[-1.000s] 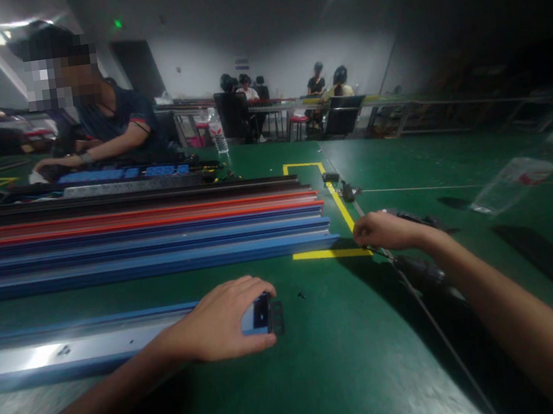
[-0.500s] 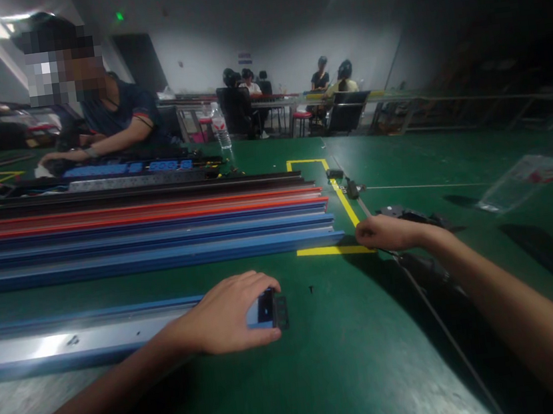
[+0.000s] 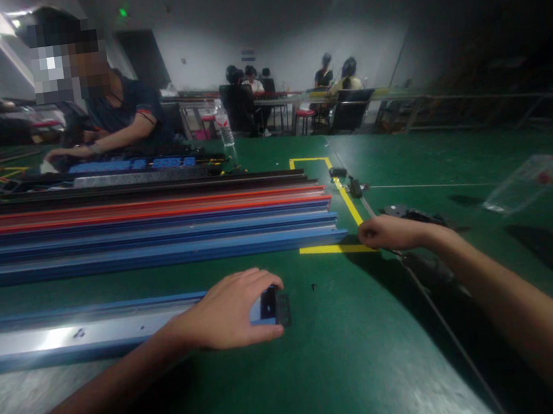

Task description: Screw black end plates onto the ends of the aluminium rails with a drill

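My left hand point(image 3: 233, 309) lies over the right end of a blue and silver metal rail point(image 3: 110, 328), thumb on the near side and fingers on the far side. Between them shows a black end cap point(image 3: 282, 308) at the rail's tip. A small dark screw point(image 3: 313, 287) lies on the green table just right of it. Beyond the ends of the stacked rails, my right hand point(image 3: 385, 232) is closed low at the corner of the yellow tape point(image 3: 349, 201). Whatever its curled fingers hold is hidden from view.
Blue, red and black rails point(image 3: 261, 244) lie in parallel across the left. Small black parts point(image 3: 355, 187), a cable and a dark tool-like object point(image 3: 416, 213) are around my right hand. A clear bottle point(image 3: 530, 182) lies right; another bottle point(image 3: 223, 125) stands behind. A co-worker point(image 3: 118, 112) sits across the table.
The whole view has shifted slightly, so everything appears a little further right and higher. Both hands keep the same places and poses on the table.
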Motion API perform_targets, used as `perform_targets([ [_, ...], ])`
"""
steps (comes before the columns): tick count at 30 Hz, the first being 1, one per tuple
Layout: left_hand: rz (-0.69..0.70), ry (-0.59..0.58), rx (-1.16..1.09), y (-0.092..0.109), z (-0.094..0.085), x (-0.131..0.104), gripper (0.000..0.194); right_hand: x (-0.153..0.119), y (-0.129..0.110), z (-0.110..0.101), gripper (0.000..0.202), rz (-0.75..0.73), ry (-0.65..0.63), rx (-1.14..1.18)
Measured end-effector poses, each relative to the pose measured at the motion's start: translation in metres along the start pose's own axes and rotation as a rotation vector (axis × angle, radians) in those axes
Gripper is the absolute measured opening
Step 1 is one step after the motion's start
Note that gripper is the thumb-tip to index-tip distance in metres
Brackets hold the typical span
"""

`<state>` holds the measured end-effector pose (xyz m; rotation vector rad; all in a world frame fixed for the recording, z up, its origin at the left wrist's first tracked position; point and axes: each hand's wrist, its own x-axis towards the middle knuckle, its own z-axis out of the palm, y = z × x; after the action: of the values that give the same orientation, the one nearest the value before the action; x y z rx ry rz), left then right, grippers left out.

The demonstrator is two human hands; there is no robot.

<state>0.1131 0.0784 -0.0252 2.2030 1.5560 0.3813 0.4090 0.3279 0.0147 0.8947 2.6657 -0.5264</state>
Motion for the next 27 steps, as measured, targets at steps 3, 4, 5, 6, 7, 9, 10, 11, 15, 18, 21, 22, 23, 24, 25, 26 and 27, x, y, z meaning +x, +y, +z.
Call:
perform_targets([
  [3, 0.005, 0.009, -0.001, 0.0, 0.0, 0.0, 0.059, 0.001, 0.004, 0.002, 0.015, 0.003, -0.046, 0.002],
  [4, 0.008, 0.009, -0.001, 0.0, 0.0, 0.0, 0.059, 0.001, 0.005, 0.002, 0.014, 0.008, -0.065, 0.005],
  [5, 0.01, 0.01, -0.002, 0.0, 0.0, 0.0, 0.059, 0.001, 0.006, 0.002, 0.015, 0.014, -0.085, 0.009],
  [6, 0.012, 0.009, -0.003, -0.001, 0.0, 0.0, 0.059, 0.0, 0.007, 0.002, 0.016, 0.019, -0.102, 0.016],
  [7, 0.013, 0.009, -0.005, -0.001, 0.0, 0.0, 0.059, -0.001, 0.007, 0.001, 0.017, 0.024, -0.115, 0.023],
  [9, 0.01, 0.014, -0.008, -0.001, 0.0, 0.0, 0.059, -0.003, 0.007, 0.0, 0.018, 0.03, -0.128, 0.033],
  [10, 0.009, 0.015, -0.009, -0.001, 0.0, 0.0, 0.059, -0.004, 0.006, -0.001, 0.017, 0.03, -0.129, 0.033],
  [11, 0.007, 0.015, -0.009, 0.0, 0.0, 0.0, 0.058, -0.004, 0.005, -0.002, 0.017, 0.031, -0.128, 0.031],
  [15, -0.003, 0.011, -0.007, 0.0, 0.0, 0.0, 0.058, -0.004, 0.004, -0.002, 0.016, 0.028, -0.124, 0.013],
  [18, -0.011, 0.011, -0.007, 0.0, 0.0, 0.0, 0.058, -0.004, 0.005, 0.0, 0.016, 0.032, -0.122, 0.001],
  [21, -0.012, 0.011, -0.009, 0.001, 0.0, 0.0, 0.06, -0.008, 0.007, -0.001, 0.018, 0.045, -0.125, -0.003],
  [22, -0.01, 0.015, -0.011, 0.001, 0.0, 0.0, 0.06, -0.011, 0.008, -0.002, 0.021, 0.05, -0.12, -0.003],
  [23, -0.008, 0.019, -0.014, 0.001, 0.0, 0.0, 0.06, -0.014, 0.008, -0.005, 0.024, 0.056, -0.108, -0.005],
  [24, -0.006, 0.019, -0.016, 0.001, 0.001, 0.001, 0.059, -0.018, 0.008, -0.008, 0.027, 0.065, -0.088, -0.012],
  [25, -0.006, 0.017, -0.016, 0.001, 0.001, 0.001, 0.059, -0.022, 0.008, -0.013, 0.03, 0.078, -0.058, -0.023],
  [26, -0.006, 0.012, -0.015, 0.001, 0.001, 0.001, 0.058, -0.028, 0.007, -0.019, 0.032, 0.095, -0.021, -0.039],
  [27, -0.006, 0.006, -0.012, 0.001, 0.001, 0.001, 0.058, -0.034, 0.005, -0.025, 0.034, 0.116, 0.021, -0.058],
])
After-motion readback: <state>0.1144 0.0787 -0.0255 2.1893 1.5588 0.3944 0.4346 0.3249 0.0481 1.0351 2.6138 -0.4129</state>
